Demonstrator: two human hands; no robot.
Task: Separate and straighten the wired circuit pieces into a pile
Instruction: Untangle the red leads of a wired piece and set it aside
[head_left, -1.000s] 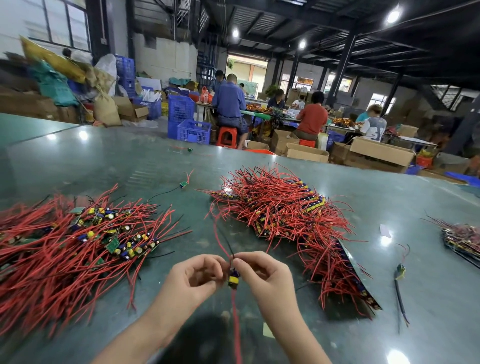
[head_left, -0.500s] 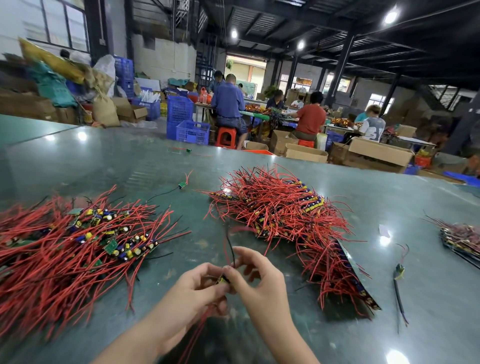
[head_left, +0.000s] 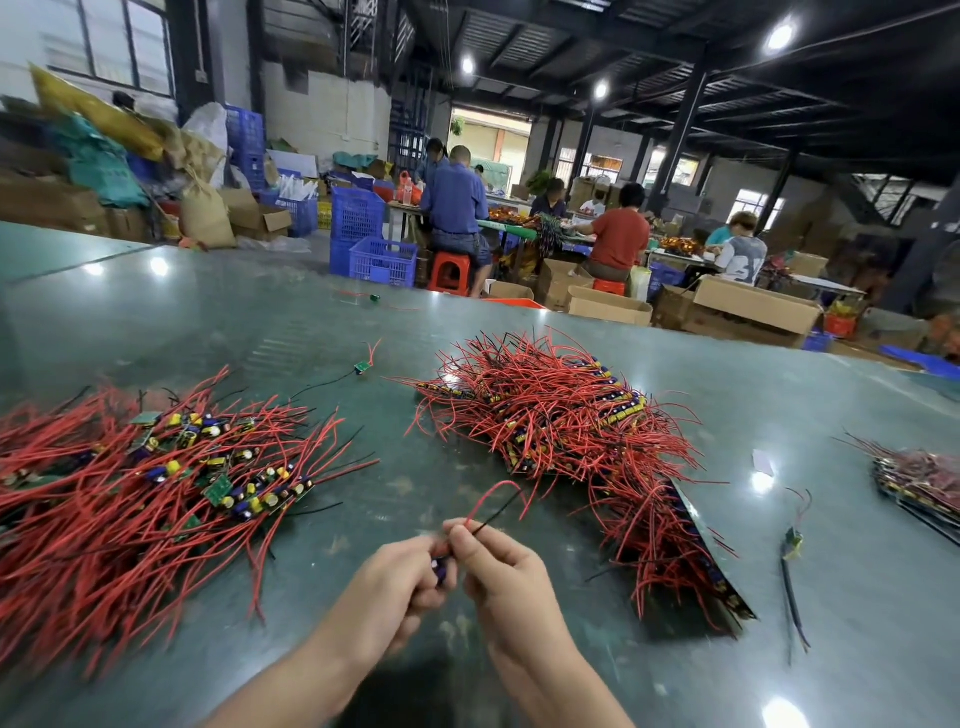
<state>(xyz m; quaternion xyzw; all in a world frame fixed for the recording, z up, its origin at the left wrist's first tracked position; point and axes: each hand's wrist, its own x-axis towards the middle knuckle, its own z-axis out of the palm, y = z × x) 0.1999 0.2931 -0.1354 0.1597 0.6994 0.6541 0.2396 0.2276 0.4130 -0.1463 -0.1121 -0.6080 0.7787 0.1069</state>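
Both hands meet low in the middle over the green table (head_left: 519, 332). My left hand (head_left: 400, 582) grips a small circuit piece (head_left: 440, 567) with a blue capacitor showing between the fingers. My right hand (head_left: 498, 566) pinches that piece's red and black wires (head_left: 493, 501), which arch up and to the right. A loose heap of wired circuit pieces (head_left: 140, 488) with red wires spreads at the left. To the right lies a denser heap of joined circuit strips (head_left: 561, 421) with red wires.
Single wired pieces lie at the table's middle back (head_left: 362, 367) and at the right (head_left: 793, 540). Another stack of pieces (head_left: 919, 483) sits at the far right edge. Beyond the table, people work at benches among blue crates (head_left: 383, 261) and cardboard boxes (head_left: 756, 306).
The held piece was turned: its red wire hung down toward me a second ago and now arches upward above the hands. Both hands have closed tighter together.
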